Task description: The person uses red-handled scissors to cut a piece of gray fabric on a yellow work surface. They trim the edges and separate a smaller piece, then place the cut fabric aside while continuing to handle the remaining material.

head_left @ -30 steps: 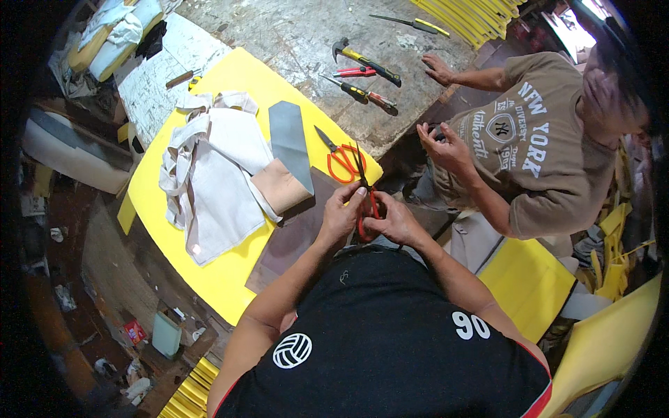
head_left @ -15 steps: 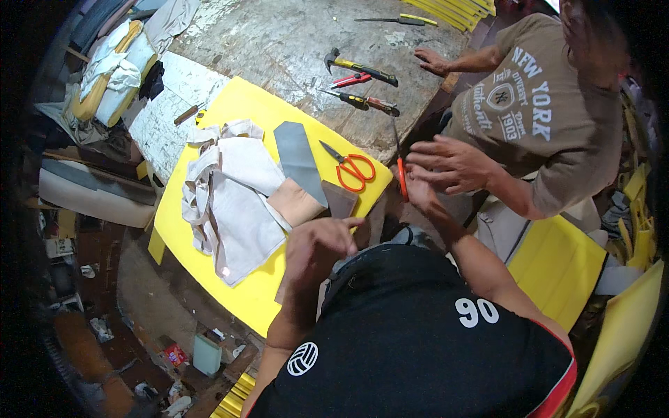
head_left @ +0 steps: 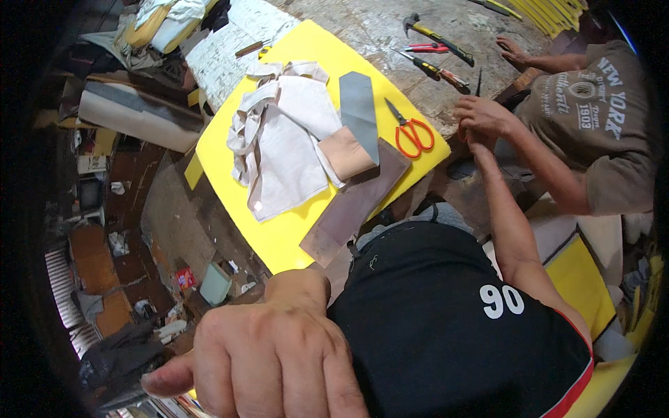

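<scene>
My left hand (head_left: 272,355) is raised close in front of me, back of the hand showing. Its thumb sticks out to the left; the fingertips run out of the lower edge, and nothing shows in it. At the right, my right hand (head_left: 479,148) meets a co-worker's hand (head_left: 484,115), which covers my fingers. A dark blade (head_left: 479,82) stands up from the two hands, with a bit of orange handle below. Nearby, orange-handled scissors (head_left: 414,139) lie spread on a yellow foam sheet (head_left: 233,209), beside pale fabric pieces (head_left: 293,139), a grey strip (head_left: 359,104) and a brown piece (head_left: 334,216).
On the worn table (head_left: 362,28) lie a hammer (head_left: 439,38), a red-handled tool (head_left: 426,48) and a yellow-black screwdriver (head_left: 421,64). The co-worker (head_left: 585,118) stands at the right. Cluttered shelves (head_left: 104,258) are at the left. More yellow foam (head_left: 578,279) lies behind my right arm.
My left hand has come up from beside the table toward me. The co-worker's hand has closed in over my right hand and the orange-handled tool. The whole view has shifted.
</scene>
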`<move>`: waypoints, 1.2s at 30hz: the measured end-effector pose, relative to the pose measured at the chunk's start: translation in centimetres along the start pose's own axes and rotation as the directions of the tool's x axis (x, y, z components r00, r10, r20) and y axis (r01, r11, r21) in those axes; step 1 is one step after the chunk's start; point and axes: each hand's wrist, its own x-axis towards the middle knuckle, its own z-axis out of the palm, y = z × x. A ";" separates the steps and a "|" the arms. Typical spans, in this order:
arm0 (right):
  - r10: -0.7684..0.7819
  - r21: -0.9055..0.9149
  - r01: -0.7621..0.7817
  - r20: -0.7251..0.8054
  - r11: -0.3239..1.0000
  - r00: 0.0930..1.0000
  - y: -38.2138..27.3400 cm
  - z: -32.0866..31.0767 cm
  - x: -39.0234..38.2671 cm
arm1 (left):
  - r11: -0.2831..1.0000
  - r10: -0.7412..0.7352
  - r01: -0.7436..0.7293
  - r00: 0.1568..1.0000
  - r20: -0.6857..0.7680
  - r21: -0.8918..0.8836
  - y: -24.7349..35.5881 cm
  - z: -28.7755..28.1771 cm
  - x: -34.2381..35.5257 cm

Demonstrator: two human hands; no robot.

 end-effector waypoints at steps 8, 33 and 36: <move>-0.098 -0.311 0.050 -0.140 0.949 0.985 1.5 0.2 0.0 | 0.999 -0.002 0.003 1.000 -0.031 0.039 -2.0 1.6 -1.6; -0.432 -0.279 0.470 0.189 0.837 0.882 -4.4 9.8 -4.3 | 0.033 0.438 0.994 0.075 -0.896 0.100 -5.4 -6.5 -30.4; -0.264 -0.349 0.378 0.331 0.857 0.906 -5.6 9.6 -2.5 | -0.020 0.474 1.000 0.009 -0.880 0.000 -6.1 -5.9 -32.7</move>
